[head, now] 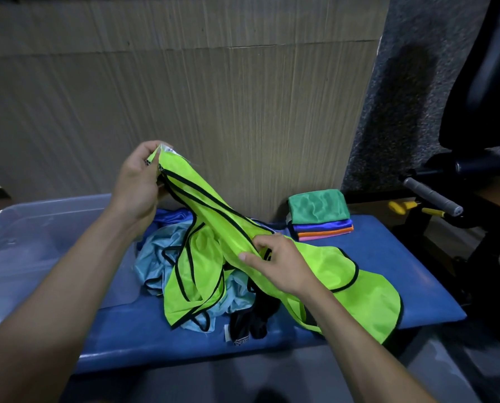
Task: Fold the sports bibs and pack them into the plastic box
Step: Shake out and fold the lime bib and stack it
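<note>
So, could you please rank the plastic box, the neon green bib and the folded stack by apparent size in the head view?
1. plastic box, partly cut off
2. neon green bib
3. folded stack, farther away

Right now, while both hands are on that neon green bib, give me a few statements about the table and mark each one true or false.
1. The left hand grips one end of the neon green bib with black trim, lifted above the pile. True.
2. The right hand is empty and rests flat on the blue padded table. False: it pinches the green bib lower down.
3. A folded stack of bibs, dark green on top, sits at the far edge of the table. True.
4. The clear plastic box stands to the right of the stack. False: it is at the left of the table.
5. A crumpled light blue bib lies beneath the green one. True.
</note>
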### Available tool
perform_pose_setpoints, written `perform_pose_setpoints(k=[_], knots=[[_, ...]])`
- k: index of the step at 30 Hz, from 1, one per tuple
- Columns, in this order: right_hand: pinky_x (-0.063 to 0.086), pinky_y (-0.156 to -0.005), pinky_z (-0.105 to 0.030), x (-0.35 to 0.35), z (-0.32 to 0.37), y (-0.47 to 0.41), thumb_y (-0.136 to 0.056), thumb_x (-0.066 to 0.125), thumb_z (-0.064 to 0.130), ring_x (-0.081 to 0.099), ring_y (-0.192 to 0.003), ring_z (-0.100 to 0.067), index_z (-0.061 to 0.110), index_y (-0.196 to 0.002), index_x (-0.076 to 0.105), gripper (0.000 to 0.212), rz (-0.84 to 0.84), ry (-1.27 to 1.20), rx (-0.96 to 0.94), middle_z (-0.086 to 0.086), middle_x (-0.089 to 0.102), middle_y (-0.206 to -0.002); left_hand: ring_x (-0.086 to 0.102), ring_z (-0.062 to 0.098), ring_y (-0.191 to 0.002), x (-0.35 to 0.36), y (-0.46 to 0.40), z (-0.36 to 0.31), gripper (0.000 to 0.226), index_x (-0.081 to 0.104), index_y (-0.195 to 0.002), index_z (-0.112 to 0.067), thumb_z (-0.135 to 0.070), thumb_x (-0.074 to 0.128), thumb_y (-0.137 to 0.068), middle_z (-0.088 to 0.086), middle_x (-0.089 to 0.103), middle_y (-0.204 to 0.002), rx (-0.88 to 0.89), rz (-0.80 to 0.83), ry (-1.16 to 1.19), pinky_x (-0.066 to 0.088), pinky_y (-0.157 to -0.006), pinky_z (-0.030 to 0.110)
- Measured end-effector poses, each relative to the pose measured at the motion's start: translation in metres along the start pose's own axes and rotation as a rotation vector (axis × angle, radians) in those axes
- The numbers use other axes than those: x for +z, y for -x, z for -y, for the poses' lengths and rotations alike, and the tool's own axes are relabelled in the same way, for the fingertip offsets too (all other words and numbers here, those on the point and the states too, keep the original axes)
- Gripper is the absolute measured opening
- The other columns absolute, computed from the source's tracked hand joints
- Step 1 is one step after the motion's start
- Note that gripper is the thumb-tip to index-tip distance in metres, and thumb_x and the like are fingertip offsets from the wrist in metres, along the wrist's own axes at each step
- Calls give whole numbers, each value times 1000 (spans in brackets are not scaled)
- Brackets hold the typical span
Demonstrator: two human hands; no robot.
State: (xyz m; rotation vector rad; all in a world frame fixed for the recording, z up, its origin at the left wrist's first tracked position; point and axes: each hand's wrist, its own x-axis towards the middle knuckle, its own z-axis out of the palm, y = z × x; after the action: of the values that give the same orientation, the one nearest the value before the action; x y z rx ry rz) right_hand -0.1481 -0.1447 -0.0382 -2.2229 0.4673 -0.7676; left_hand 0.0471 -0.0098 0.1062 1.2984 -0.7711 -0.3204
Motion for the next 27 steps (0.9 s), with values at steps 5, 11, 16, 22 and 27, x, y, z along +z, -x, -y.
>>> perform_pose_setpoints(k=[5, 11, 16, 22, 27], knots=[[30, -59, -30, -12, 7, -4, -83, 84, 35, 32, -63, -8, 18, -71, 45, 43, 12, -237, 27, 6, 37, -65, 58, 23, -65, -11, -1, 1, 21, 59, -93, -24, -11, 48, -106, 4, 64, -76, -3, -36, 10, 56, -56, 44], [39, -65, -31, -29, 15, -4, -90, 78, 26, 48, -69, -19, 6, -86, 69, 22, 17, -398, 12, -29, 57, -80, 59, 14, -52, -19, 2, 3, 24, 55, -93, -20, -5, 41, -106, 6, 60, -74, -16, -73, 9, 50, -40, 28], [32, -63, -34, -27, 11, -2, -89, 79, 22, 39, -67, -22, 10, -85, 74, 14, 117, -437, 94, -14, 48, -68, 60, 13, -52, -20, 5, 2, 27, 55, -94, -19, -1, 37, -104, 7, 60, -76, -16, -76, 3, 49, -40, 26], [45, -68, -28, -10, 16, 2, -83, 85, 27, 52, -68, -13, 15, -90, 77, 16, 223, -288, 77, 3, 65, -76, 60, 14, -51, -20, 3, 2, 29, 57, -97, -19, 0, 35, -103, 6, 62, -75, -32, -86, -12, 51, -41, 29], [53, -78, -30, 8, 14, 5, -81, 85, 35, 59, -84, -12, 29, -103, 72, 26, 100, -54, 2, 9, 65, -93, 60, 12, -53, -19, 3, 1, 27, 57, -104, -16, 0, 36, -105, 3, 64, -73, -46, -89, -7, 53, -44, 30]])
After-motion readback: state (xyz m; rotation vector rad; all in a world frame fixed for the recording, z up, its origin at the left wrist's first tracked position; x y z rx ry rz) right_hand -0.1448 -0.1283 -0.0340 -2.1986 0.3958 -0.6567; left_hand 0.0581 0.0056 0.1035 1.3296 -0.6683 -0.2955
